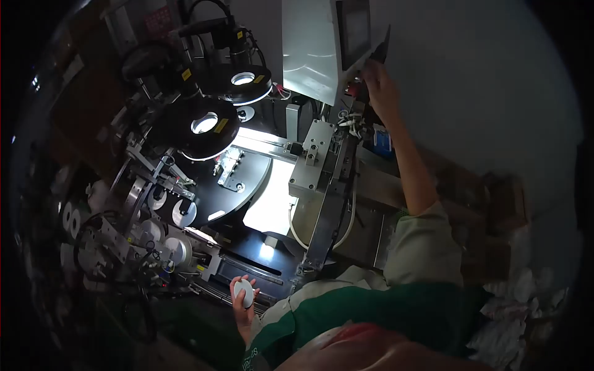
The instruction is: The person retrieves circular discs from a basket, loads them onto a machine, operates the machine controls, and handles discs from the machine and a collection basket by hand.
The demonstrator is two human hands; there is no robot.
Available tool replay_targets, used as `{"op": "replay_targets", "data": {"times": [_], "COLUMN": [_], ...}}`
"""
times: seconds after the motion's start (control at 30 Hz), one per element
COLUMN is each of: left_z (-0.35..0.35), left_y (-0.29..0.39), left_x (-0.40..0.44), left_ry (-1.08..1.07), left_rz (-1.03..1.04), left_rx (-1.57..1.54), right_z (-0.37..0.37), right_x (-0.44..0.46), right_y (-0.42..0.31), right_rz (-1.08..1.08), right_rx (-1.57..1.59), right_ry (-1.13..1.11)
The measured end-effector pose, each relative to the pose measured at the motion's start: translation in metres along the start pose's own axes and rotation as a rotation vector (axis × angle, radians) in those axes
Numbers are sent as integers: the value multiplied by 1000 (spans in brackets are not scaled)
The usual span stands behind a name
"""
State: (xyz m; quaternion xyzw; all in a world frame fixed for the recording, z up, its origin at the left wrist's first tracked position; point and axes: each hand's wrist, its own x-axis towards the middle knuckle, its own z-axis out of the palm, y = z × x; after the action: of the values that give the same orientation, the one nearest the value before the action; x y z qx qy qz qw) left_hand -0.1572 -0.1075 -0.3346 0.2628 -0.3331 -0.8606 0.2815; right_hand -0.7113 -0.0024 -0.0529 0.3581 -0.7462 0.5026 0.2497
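My left hand [243, 303] is low in the view, in front of the machine's rail. Its fingers are closed around a white round disc [245, 294] with a pale, flat face. My right hand [380, 89] is reached far forward to the upper right, beside a white monitor housing [309, 49]. The fingertips are dim and partly hidden near the screen's lower edge, so I cannot make out whether they grip anything. A dark flat piece [385, 44] sticks out just beyond them.
Two black ring lights [197, 127] hang over a dark round turntable [247, 170]. A metal block [312, 154] on a rail stands right of it. White reels [178, 251] and cables crowd the left. Cardboard boxes [507, 201] and crumpled white material [510, 309] lie at right.
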Motion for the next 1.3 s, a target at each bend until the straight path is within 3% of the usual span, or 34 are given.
{"op": "replay_targets", "data": {"times": [0.23,0.6,0.73,0.77,0.8,0.83,0.87,0.93,1.07,1.13,1.2,1.23,1.3], "left_z": [50,92,120,126,133,140,149,168,207,218,221,220,232], "left_y": [-26,-83,-87,-89,-91,-91,-91,-87,-78,-79,-82,-86,-83], "left_x": [-42,-76,-79,-79,-80,-82,-83,-85,-85,-82,-82,-79,-76], "left_ry": [38,86,41,26,16,11,7,3,69,-17,-117,-134,-374], "left_rz": [108,78,91,60,29,-2,-28,-77,-171,-225,-243,-256,-303], "left_rx": [52,52,50,-20,-91,-163,-194,-258,-260,-428,-288,-353,-454], "right_z": [13,7,-29,-55,-71,-81,-99,-110,-117,-122,-125,-122,-136], "right_x": [32,39,-45,-78,-112,-147,-170,-224,-293,-313,-309,-297,-248], "right_y": [-19,-18,-72,-98,-116,-117,-127,-125,-108,-103,-91,-85,-79], "right_rz": [-404,-636,-733,-619,-513,-750,-814,-823,-583,-557,-557,-548,-549], "right_rx": [-278,-530,-29,209,141,416,551,649,714,652,627,669,436], "right_ry": [177,220,-176,-474,-765,-678,-793,-885,-991,-801,-806,-660,-480]}}
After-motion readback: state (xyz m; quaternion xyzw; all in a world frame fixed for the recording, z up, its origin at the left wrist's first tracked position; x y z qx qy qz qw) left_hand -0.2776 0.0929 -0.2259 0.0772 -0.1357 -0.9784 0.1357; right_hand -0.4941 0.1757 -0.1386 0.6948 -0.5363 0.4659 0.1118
